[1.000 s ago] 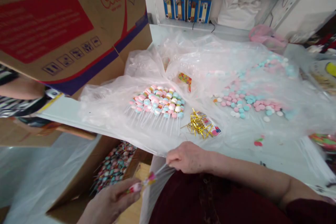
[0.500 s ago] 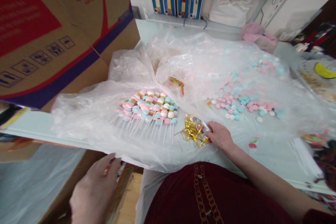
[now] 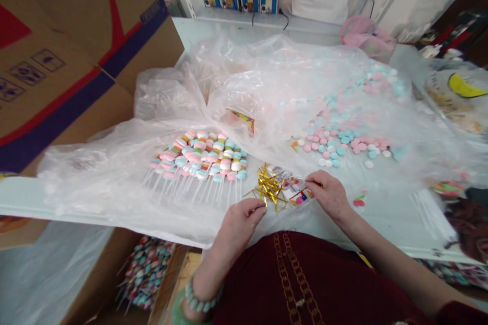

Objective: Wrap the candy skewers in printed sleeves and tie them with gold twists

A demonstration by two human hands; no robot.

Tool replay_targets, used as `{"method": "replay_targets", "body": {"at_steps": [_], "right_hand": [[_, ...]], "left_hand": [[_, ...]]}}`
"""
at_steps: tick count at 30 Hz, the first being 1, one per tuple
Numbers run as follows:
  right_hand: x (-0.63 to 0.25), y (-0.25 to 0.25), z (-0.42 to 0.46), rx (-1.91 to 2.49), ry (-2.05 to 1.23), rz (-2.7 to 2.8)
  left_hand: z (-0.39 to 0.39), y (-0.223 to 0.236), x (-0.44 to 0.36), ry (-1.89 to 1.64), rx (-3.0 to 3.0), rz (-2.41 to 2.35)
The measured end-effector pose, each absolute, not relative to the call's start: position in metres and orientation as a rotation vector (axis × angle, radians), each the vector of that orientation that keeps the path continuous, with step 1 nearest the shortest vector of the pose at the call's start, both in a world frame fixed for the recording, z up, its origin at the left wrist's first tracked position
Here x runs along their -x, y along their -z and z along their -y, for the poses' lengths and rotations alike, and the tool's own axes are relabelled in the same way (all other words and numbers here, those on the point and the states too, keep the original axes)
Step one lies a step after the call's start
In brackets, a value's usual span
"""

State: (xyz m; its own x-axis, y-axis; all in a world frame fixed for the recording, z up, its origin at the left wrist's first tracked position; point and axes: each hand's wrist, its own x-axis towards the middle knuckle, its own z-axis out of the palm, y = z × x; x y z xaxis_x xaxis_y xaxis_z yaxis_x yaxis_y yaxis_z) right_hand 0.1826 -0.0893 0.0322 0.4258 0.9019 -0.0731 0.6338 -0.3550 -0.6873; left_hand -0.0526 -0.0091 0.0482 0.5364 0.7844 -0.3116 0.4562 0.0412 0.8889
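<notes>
A loose pile of gold twist ties [image 3: 270,183] lies on the table, partly over a clear printed plastic bag [image 3: 293,183]. My left hand [image 3: 241,223] is at the pile's near left edge, thumb and forefinger pinched together; whatever is between them is too small to make out. My right hand [image 3: 328,194] is closed at the bag's right side, and a thin gold tie runs to its fingertips. Left of the ties, several marshmallow lollipops [image 3: 202,155] in pink, blue and white lie stacked, sticks towards me.
Loose pink, blue and white candies [image 3: 331,144] lie at right, partly under a clear plastic sheet [image 3: 274,76]. A large cardboard box [image 3: 125,56] stands at left. Below the table edge, an open box holds many lollipops [image 3: 147,269]. White sticks [image 3: 432,216] lie at right.
My left hand has come up from below the table edge to the gold ties. My right hand has shifted slightly right of the pile, uncovering more of the printed bag. The view has turned slightly.
</notes>
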Motion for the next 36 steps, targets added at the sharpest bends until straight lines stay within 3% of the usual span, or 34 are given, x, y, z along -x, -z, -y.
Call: {"method": "replay_targets", "body": {"at_steps": [8, 13, 18, 21, 26, 29, 33, 36], "right_hand": [[-0.169, -0.040, 0.076, 1.422, -1.257, 0.437], [-0.131, -0.042, 0.070, 1.366, -1.416, 0.511], [-0.107, -0.038, 0.053, 1.472, -1.507, 0.755], [-0.088, -0.032, 0.032, 1.610, -1.453, 1.011], [-0.044, -0.031, -0.003, 2.029, -0.808, 1.760], [-0.036, -0.031, -0.015, 2.211, -0.621, 2.004], [-0.063, -0.025, -0.012, 2.230, -0.715, 1.676], [-0.094, -0.023, 0.005, 1.910, -1.101, 1.155]], "left_hand": [[0.012, -0.051, 0.011, -0.397, -1.011, -0.881], [0.015, -0.040, 0.008, -0.431, -0.825, -0.830], [0.012, -0.036, 0.036, -0.687, -0.678, -1.030], [0.001, -0.043, 0.064, -0.900, -0.627, -1.156], [-0.017, -0.057, 0.101, -1.116, -0.558, -1.247], [-0.018, -0.061, 0.106, -1.092, -0.551, -1.251], [-0.016, -0.058, 0.103, -1.108, -0.474, -1.185], [-0.019, -0.053, 0.102, -1.062, -0.500, -1.179]]}}
